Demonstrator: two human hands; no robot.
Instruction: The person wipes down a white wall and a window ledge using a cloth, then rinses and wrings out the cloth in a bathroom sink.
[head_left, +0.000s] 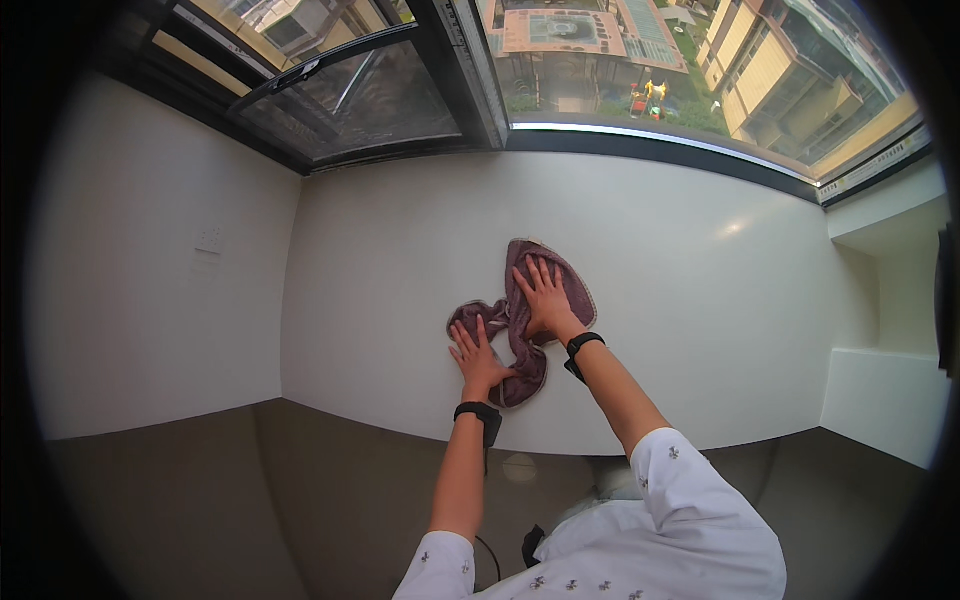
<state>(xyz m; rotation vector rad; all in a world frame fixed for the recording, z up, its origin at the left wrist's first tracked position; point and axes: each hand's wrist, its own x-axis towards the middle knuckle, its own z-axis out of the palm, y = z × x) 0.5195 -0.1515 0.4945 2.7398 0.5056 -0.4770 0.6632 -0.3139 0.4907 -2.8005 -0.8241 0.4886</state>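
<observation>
A crumpled purple-brown cloth (517, 330) with a pale edge lies on a white window sill (375, 255). My right hand (546, 300) rests palm down on its larger upper part, fingers spread. Lower and to the left, my left hand (475, 358) lies flat with its fingers apart, the fingertips on the cloth's left lobe and the thumb touching the lower fold. Neither hand closes around the cloth. Each wrist wears a black band.
Beyond the sill stand dark window frames (660, 148), with a tilted open sash (375, 97) at the upper left. A wall socket (209, 240) is on the left wall. A white ledge (885, 397) stands at the right. The sill's curved front edge is nearest me.
</observation>
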